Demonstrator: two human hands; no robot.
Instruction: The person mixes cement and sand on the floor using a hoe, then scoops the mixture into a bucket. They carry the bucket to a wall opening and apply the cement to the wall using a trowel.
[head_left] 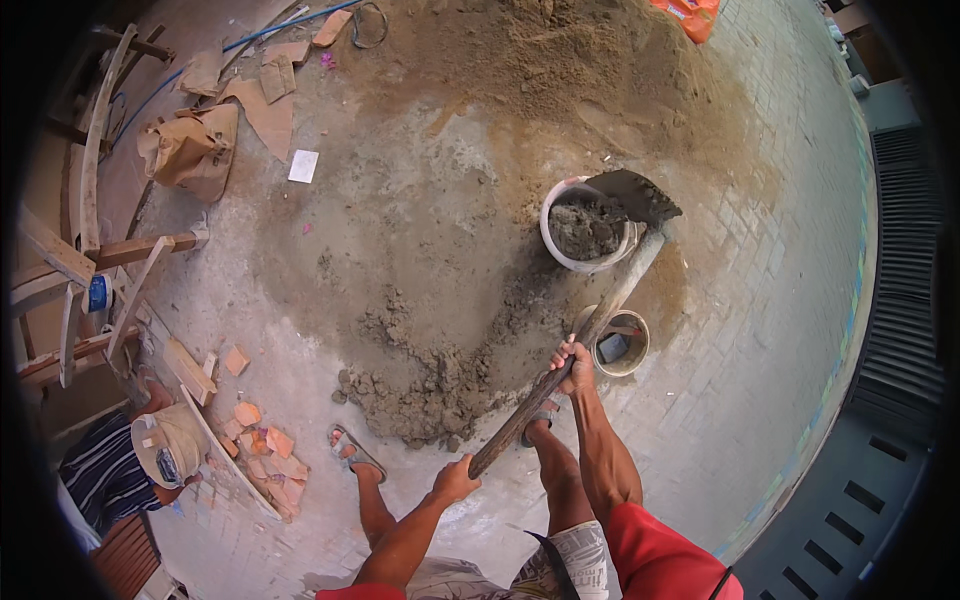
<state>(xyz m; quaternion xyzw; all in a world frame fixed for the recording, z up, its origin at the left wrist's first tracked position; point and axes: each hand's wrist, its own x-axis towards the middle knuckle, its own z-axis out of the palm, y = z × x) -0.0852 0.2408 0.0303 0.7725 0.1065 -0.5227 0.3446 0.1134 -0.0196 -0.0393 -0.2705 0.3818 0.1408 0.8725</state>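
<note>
Both of my hands are closed around the long wooden handle of a hoe (520,420). My left hand (457,480) grips its near end, and my right hand (573,367) holds it farther up. The broad dark blade (640,192) rests at the rim of a white bucket (547,228). Wet grey mortar (580,232) lies inside that bucket. Close to my right hand stands a second bucket (645,350) with a dark, flat-sided thing in it. A heap of wet mortar (420,395) is spread on the ground in front of my feet.
A large sand pile (570,70) rises at the far side. Broken orange tiles (275,455), a paper sack (195,150) and wooden frames (110,250) stand or lie at the left. A person in striped clothing (110,455) is at the lower left. A grey slatted gate (905,250) borders the right.
</note>
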